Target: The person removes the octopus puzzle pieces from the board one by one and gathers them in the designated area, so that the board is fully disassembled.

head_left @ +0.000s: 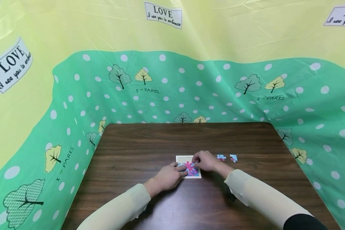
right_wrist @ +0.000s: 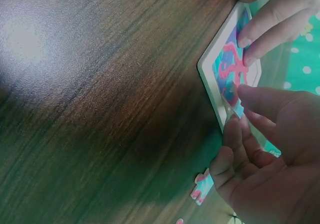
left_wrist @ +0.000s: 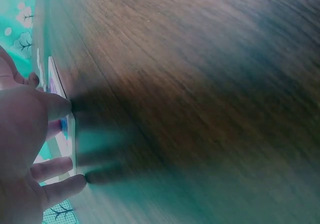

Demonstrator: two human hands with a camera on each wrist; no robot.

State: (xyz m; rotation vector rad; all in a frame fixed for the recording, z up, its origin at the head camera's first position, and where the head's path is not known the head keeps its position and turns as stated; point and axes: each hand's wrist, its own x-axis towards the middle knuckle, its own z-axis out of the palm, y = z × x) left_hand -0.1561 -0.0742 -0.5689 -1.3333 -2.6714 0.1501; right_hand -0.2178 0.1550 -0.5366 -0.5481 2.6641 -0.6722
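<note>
A small jigsaw puzzle in a white-framed tray (head_left: 185, 157) lies on the table, its joined pieces pink, blue and purple. My left hand (head_left: 169, 176) rests at the tray's left side, with extended fingers pressing on the picture; in the left wrist view its thumb is at the near edge. Over the tray's right side, my right hand (head_left: 206, 160) pinches a light-blue puzzle piece (right_wrist: 239, 109) between thumb and fingers, low beside the joined pieces. The fingers partly hide that piece. Part of the tray's upper area shows its bare base.
Two loose puzzle pieces lie right of the tray, one nearer (head_left: 221, 157) and one farther (head_left: 233, 158). The dark wooden table (head_left: 138, 140) has rounded far corners. Behind it hangs a green and yellow cloth (head_left: 172, 73) printed with trees and dots.
</note>
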